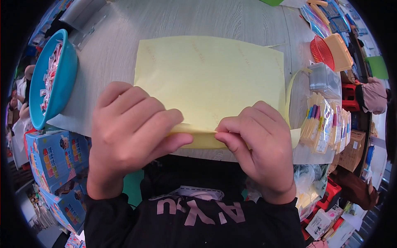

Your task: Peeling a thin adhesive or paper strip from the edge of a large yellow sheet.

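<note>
I'm wearing a black top (198, 239); pale lettering (191, 218) is showing at six o'clock, black sleeves (108, 219) at seven and five.

"What do we make of the yellow sheet (206, 82)?"
"We see matt paper, fairly smooth; the tabletop (109, 58) looks wood-grained, with a dull finish."
"And the basin (66, 84)?"
"We take it for smooth plastic with a soft sheen; the basket (319, 50) looks like plastic too."
"We also find glossy clear film on the packets (320, 130) and matt black cloth on the sleeves (109, 221)."
</note>
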Action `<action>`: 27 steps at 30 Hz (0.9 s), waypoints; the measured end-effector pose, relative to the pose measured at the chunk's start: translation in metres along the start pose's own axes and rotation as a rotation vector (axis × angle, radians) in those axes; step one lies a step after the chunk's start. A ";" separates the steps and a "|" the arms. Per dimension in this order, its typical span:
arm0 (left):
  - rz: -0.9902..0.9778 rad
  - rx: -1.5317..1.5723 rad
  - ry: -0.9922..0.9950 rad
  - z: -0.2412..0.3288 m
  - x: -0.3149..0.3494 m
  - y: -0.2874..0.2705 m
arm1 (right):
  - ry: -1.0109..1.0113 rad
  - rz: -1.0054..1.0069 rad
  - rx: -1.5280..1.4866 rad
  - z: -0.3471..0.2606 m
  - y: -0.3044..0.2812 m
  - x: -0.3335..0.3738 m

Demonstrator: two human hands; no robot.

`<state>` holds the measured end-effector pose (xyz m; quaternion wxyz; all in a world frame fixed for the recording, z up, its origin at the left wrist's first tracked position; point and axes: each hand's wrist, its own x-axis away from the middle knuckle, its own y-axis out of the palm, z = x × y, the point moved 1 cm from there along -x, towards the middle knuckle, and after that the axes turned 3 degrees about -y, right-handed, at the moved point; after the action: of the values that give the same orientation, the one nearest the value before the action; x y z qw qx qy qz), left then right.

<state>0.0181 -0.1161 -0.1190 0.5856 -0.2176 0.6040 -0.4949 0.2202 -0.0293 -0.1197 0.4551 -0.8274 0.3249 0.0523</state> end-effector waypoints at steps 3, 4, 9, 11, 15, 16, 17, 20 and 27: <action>0.025 0.040 -0.008 -0.005 0.003 -0.001 | 0.033 -0.016 -0.035 0.002 -0.001 0.000; 0.008 0.044 -0.001 -0.005 0.002 -0.004 | 0.033 -0.018 -0.038 0.002 -0.001 0.000; 0.002 0.052 -0.005 -0.005 0.005 -0.004 | 0.017 -0.043 -0.003 0.001 -0.002 -0.002; 0.009 0.064 -0.008 -0.004 0.004 -0.003 | -0.006 -0.040 0.027 0.001 -0.002 -0.001; 0.022 0.076 -0.033 -0.001 0.005 0.002 | -0.065 -0.068 0.048 0.000 0.001 -0.004; 0.033 0.071 -0.036 0.001 0.005 0.002 | -0.066 -0.068 0.051 -0.002 0.001 -0.004; 0.044 0.067 -0.040 0.002 0.006 0.003 | -0.071 -0.058 0.063 -0.003 0.002 -0.003; 0.085 0.042 -0.033 0.000 0.008 0.004 | -0.086 -0.041 0.088 -0.003 0.002 -0.001; 0.110 0.028 -0.081 -0.006 0.015 0.001 | -0.142 -0.012 0.137 0.004 0.003 0.004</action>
<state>0.0095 -0.1264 -0.1286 0.6388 -0.1959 0.5838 -0.4613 0.2221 -0.0293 -0.1259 0.5328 -0.7905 0.2897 0.0858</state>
